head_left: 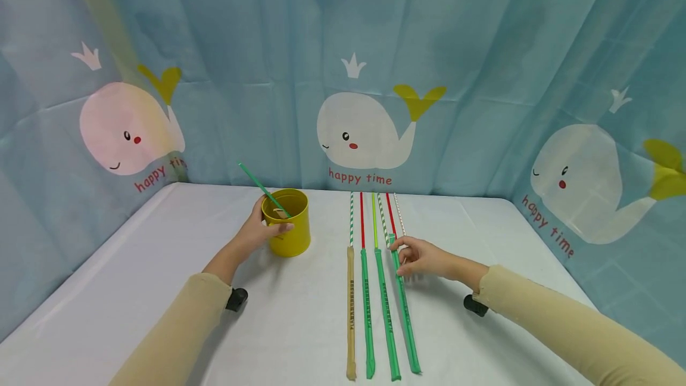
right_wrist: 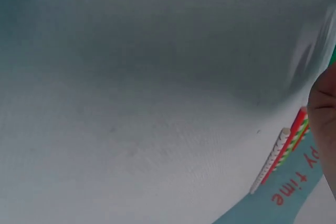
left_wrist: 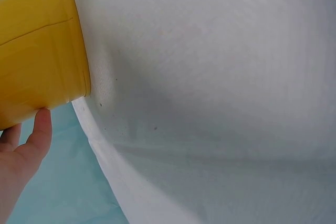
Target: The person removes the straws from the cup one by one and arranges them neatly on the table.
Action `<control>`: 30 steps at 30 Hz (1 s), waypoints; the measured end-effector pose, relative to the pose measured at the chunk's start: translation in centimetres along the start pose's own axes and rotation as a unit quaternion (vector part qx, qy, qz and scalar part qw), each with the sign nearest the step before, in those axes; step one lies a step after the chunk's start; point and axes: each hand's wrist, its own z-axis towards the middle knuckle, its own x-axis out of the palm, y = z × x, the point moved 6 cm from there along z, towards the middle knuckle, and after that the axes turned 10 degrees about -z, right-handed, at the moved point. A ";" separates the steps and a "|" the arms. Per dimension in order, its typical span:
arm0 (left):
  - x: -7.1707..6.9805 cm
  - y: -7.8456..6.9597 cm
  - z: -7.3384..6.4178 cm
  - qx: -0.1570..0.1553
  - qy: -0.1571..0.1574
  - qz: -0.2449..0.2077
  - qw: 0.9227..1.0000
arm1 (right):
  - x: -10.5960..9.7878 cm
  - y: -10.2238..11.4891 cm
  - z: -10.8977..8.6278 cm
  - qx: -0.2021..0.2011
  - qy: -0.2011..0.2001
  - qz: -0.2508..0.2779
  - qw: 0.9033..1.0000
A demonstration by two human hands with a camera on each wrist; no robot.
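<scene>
My left hand point(head_left: 254, 234) grips the yellow bucket point(head_left: 292, 240) at its left side, thumb lying across the near wall. In the left wrist view, fingers press against the bucket point(left_wrist: 39, 61). A green straw point(head_left: 259, 184) leans out over the rim, and something tan shows inside. My right hand point(head_left: 423, 257) pinches the rightmost green paper-wrapped straw point(head_left: 406, 314) near its far end, with index finger and thumb along it. To its left lie two more green wrapped straws point(head_left: 367, 314) point(head_left: 387, 320) and a brown wrapped one point(head_left: 351, 314). The right wrist view mostly misses the fingers.
Behind the wrapped straws runs a row of bare straws: green-striped point(head_left: 351, 219), red point(head_left: 362, 219), lime point(head_left: 374, 219), another green-striped, another red and a white patterned one point(head_left: 399, 213). A white cloth covers the table point(head_left: 300, 326). A blue whale-print curtain point(head_left: 257, 106) surrounds the back and sides.
</scene>
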 end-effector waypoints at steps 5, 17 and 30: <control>0.0 0.0 -0.1 -0.001 -0.003 0.001 1.000 | 0.7 -0.3 0.1 0.019 0.017 -0.012 1.000; 0.2 -0.7 -0.5 -0.018 -0.001 -0.006 1.000 | 1.5 -0.3 0.3 0.037 0.038 -0.057 0.997; 0.0 0.2 0.0 -0.013 -0.006 0.006 1.000 | 2.0 -0.1 -0.3 0.032 0.005 -0.207 0.978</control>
